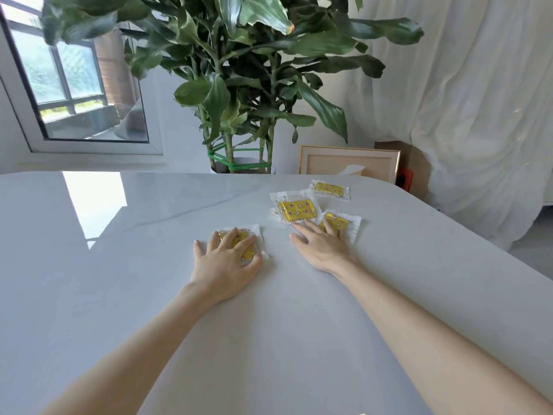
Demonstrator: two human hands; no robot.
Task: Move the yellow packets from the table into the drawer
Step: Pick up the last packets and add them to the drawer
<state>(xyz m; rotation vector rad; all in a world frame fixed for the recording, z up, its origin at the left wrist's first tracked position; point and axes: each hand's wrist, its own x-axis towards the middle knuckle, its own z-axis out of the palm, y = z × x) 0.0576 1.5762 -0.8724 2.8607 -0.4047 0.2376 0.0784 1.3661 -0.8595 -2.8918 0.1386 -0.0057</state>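
Yellow packets on the grey surface [119, 265], your left hand [226, 262] flat over one packet [254, 235], grip released, right hand [321, 245] spread on another [344, 224], two more [296, 209] beyond, far one [329, 188] apart

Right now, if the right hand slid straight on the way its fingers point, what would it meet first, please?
The right hand already lies on one packet. Going on, it would probably meet the middle packet first, though depth is unclear.

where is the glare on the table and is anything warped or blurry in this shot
Head view: a bright window reflection glares on the table at left, well clear of the yellow packets; the wide lens bows the table's far edge and stretches the forearms; the left hand and right hand look sharp.
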